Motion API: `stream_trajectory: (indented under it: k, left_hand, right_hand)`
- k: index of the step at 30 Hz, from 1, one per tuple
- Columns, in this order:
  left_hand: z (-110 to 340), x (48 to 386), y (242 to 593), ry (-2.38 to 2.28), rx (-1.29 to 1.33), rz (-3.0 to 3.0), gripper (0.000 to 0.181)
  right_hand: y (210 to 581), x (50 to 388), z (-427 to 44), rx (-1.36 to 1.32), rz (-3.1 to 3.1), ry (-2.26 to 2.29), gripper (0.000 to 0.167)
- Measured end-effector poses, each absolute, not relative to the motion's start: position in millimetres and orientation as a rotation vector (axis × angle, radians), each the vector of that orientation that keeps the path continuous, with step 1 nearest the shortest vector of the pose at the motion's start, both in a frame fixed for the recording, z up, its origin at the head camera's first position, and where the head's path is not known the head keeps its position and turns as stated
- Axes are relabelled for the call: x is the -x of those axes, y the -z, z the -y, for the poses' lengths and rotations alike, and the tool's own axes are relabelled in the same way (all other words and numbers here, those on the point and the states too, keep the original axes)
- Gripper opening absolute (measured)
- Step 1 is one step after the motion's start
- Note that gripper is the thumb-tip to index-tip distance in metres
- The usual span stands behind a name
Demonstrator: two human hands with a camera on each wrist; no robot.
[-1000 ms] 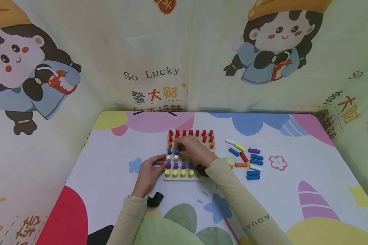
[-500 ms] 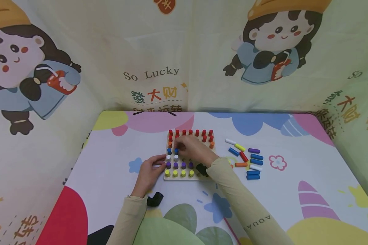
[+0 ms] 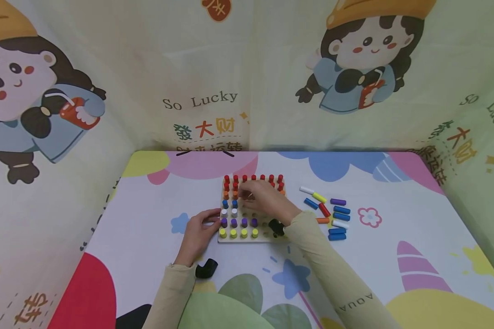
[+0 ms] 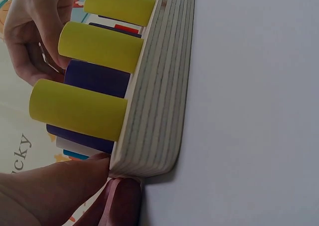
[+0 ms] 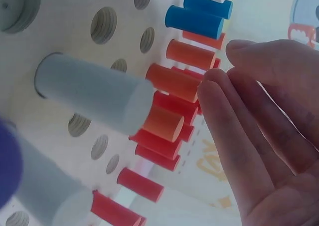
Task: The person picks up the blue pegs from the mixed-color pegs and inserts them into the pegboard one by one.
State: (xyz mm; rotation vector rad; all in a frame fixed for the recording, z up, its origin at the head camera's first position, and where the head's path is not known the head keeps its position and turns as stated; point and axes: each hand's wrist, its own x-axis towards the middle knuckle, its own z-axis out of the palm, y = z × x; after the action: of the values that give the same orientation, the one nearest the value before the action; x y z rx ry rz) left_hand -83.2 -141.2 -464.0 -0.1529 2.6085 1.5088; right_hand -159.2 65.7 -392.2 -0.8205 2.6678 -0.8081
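Pegboard (image 3: pixel 249 240) meets relaxed left hand (image 3: pixel 197 233) at nine o'clock, tabletop (image 3: pixel 238 260) room at six; pale, ply-edged; right hand (image 3: pixel 267 198) loosely spread above.

My bench (image 3: pixel 148 256), printed with bright shapes, carries the pegboard (image 3: pixel 247 239) at twelve o'clock from me; loose coloured pegs (image 3: pixel 341 217) lie at its three o'clock.

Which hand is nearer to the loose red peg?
The right. The right hand is over the board, left of the loose red peg; the left hand is farther off, touching the board's left edge.
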Motion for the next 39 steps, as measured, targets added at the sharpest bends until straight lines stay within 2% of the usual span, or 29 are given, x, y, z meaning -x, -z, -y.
stream_trajectory:
  k: [12, 18, 25, 39]
  left_hand:
    - [141.3, 82.9, 464.9, -1.512, 0.154, -2.603, 0.037]
    - [141.0, 82.4, 464.6, -1.514, 0.168, -2.598, 0.037]
    - [140.3, 82.3, 464.7, -1.524, 0.156, -2.608, 0.037]
    - [141.0, 82.9, 463.4, -1.507, 0.163, -2.619, 0.036]
  right_hand:
    - [387.1, 152.3, -81.5, 0.725, -2.677, 0.815, 0.022]
    - [386.9, 150.7, -93.5, 0.735, -2.704, 0.792, 0.018]
    - [386.4, 148.8, -113.1, 0.735, -2.722, 0.798, 0.022]
    - [391.5, 146.9, -147.9, 0.694, -2.774, 0.854, 0.021]
